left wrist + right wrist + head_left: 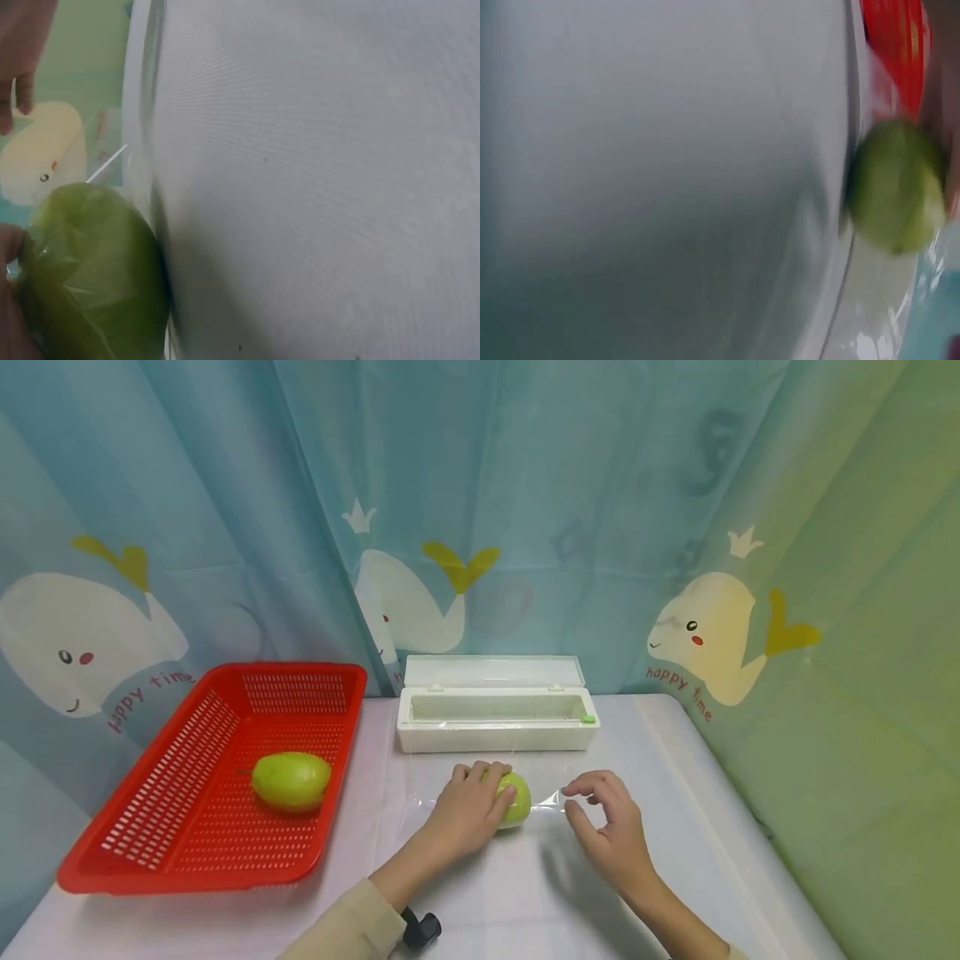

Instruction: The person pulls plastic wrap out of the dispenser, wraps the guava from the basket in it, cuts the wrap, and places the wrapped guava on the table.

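Note:
A smooth green fruit (pixel 517 800) lies on the table under clear plastic wrap (pixel 551 802), which shows glossy creases over its skin in the left wrist view. My left hand (pixel 468 802) grips the fruit from above, its fingers and thumb bent over the left side. To the right of the fruit, a twisted tail of the wrap points toward my right hand (pixel 611 827). The thumb and fingers of that hand are apart, fingertips close by the tail's end. In the right wrist view the fruit (pixel 896 187) appears blurred at the right edge.
Behind the hands stands a white wrap dispenser box (pixel 498 739), lid raised, with a small green slider (pixel 588 719) on its edge. At left a red basket (pixel 217 881) holds another green fruit (pixel 291 781). A whale-print curtain (pixel 540 485) hangs behind the table.

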`<control>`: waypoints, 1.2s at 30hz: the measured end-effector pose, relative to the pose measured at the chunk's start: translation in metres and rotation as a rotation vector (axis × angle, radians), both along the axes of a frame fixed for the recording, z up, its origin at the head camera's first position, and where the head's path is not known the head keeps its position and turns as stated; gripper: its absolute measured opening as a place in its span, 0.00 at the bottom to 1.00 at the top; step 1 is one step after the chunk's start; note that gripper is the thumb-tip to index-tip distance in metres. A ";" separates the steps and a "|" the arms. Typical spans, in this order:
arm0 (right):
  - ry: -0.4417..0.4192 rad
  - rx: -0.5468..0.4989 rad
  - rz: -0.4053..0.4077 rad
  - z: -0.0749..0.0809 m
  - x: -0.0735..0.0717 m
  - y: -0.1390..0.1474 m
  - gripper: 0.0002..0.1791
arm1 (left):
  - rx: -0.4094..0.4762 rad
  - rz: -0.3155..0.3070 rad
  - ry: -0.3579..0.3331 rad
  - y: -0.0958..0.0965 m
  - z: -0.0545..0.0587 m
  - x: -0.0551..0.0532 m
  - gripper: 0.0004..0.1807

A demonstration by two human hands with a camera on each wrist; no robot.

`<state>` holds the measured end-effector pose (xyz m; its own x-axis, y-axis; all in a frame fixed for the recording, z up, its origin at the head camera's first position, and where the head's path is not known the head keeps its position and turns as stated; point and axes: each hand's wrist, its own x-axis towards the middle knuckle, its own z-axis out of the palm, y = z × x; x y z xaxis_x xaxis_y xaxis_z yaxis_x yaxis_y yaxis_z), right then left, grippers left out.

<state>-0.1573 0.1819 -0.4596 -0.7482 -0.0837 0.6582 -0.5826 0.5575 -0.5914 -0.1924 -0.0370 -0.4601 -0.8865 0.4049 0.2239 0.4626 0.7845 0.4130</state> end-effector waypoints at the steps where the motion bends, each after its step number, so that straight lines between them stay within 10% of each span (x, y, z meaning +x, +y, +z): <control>1: -0.023 0.036 0.035 -0.001 0.004 -0.003 0.16 | 0.002 0.006 -0.007 0.001 0.000 0.000 0.22; 15: -0.358 0.246 0.210 -0.022 0.005 -0.022 0.48 | -0.052 0.016 -0.021 0.008 -0.006 -0.001 0.22; 36: -0.324 0.308 0.186 -0.022 -0.022 -0.022 0.44 | -0.071 0.047 0.008 0.011 0.001 -0.018 0.19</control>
<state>-0.1796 0.1595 -0.4815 -0.8646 -0.3899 0.3170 -0.5019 0.6393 -0.5825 -0.2101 -0.0258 -0.4593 -0.9032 0.3781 0.2033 0.4278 0.8326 0.3518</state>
